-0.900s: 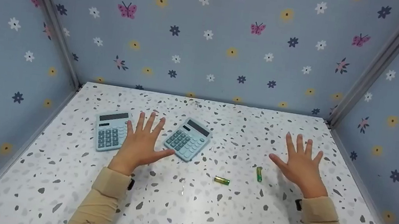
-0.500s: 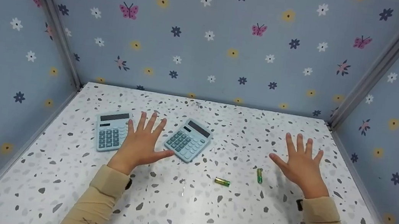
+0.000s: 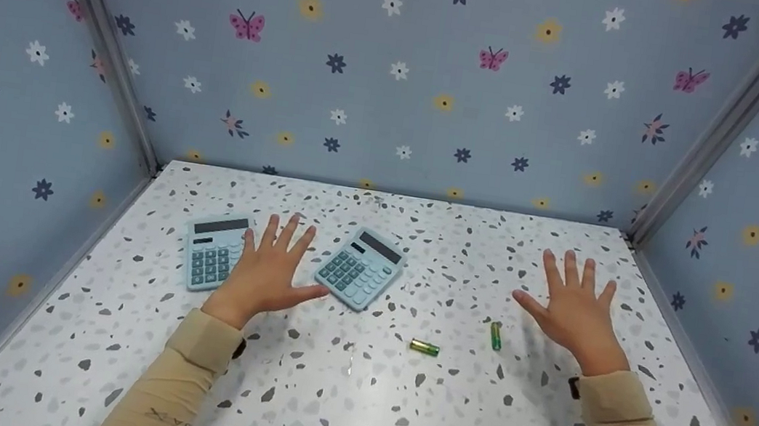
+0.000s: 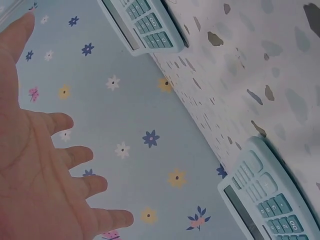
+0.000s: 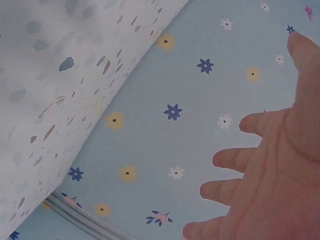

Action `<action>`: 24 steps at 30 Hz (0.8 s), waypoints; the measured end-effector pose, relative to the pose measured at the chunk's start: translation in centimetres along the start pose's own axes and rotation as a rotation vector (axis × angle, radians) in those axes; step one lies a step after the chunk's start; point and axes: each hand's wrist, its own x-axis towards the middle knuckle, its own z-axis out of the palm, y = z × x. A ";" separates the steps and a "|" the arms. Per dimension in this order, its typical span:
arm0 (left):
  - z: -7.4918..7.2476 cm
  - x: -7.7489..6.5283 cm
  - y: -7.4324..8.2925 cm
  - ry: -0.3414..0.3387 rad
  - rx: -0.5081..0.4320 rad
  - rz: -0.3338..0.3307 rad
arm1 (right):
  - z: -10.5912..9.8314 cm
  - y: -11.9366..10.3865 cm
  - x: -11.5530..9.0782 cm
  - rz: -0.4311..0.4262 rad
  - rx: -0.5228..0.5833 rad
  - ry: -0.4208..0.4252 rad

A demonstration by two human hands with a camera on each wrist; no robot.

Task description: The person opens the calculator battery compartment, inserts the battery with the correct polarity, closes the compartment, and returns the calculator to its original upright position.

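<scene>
The tilted calculator (image 3: 361, 268) is laid face up on the speckled table (image 3: 340, 398). It could probably be nudged or spun by a low sweep of the left hand (image 3: 268, 275), since part of that hand is seen right at its near edge in the head view; to its near right, the crosswise battery (image 3: 424, 347) could be set rolling by a careless brush, being round-sided, as could the lengthwise battery (image 3: 496, 336), found further to its right. The tilted calculator's long axis is slanted: its display end is pointed toward the flowered wall (image 3: 373, 36) and to the right, its keypad end turned to the near left. To its left is set the straighter calculator (image 3: 210, 249), partly covered by the left hand, with its long axis directed almost squarely at the wall and its display end farthest, leaned slightly left. The crosswise battery is stretched roughly left to right, the lengthwise one roughly toward the wall; their terminals cannot be told apart. Just left of the tilted calculator, the left hand is spread wide with nothing held, and in the left wrist view it is shown clear of both calculators. Well to the tilted calculator's right, past both batteries, the right hand (image 3: 572, 308) is likewise spread wide, nothing being gripped.
</scene>
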 end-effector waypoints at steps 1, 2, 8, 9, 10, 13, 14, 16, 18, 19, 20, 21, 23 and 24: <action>0.0 -0.1 0.0 -0.001 0.000 -0.001 | 0.0 -0.1 0.0 -0.003 0.000 0.002; -0.1 -0.1 -0.1 -0.003 -0.002 -0.002 | 0.0 -0.2 0.0 -0.005 0.001 0.002; -0.2 -0.1 -0.1 -0.025 -0.016 -0.007 | -0.4 -0.8 0.2 -0.009 -0.009 0.002; -0.2 -0.1 -0.1 -0.030 -0.013 -0.007 | -0.5 -0.9 0.3 -0.011 -0.013 0.001; -0.2 -0.1 -0.1 -0.035 -0.011 -0.007 | -0.6 -1.0 0.3 -0.011 -0.015 0.000; -0.3 -0.1 -0.2 -0.039 -0.008 -0.006 | -0.9 -1.2 0.5 -0.016 -0.028 0.001; -0.4 -0.1 -0.2 -0.037 -0.003 -0.006 | -0.9 -1.4 0.6 -0.021 -0.032 0.002; -0.5 -0.1 -0.3 -0.027 0.001 -0.003 | -1.1 -1.5 0.7 -0.028 -0.036 0.003; -0.5 -0.2 -0.4 -0.019 0.008 0.000 | -1.2 -1.7 0.9 -0.035 -0.040 0.001; -0.5 -0.2 -0.5 -0.016 0.013 0.002 | -1.3 -1.7 1.0 -0.038 -0.042 -0.001; -0.6 -0.2 -0.5 -0.011 0.017 0.004 | -1.4 -1.8 1.0 -0.043 -0.041 -0.004; -0.6 -0.2 -0.6 -0.007 0.017 0.006 | -1.5 -1.9 1.1 -0.046 -0.040 -0.007; -0.7 -0.2 -0.7 0.001 0.016 0.008 | -1.7 -2.1 1.1 -0.054 -0.044 -0.009; -0.8 -0.2 -0.7 0.005 0.013 0.011 | -1.8 -2.2 1.2 -0.059 -0.046 -0.009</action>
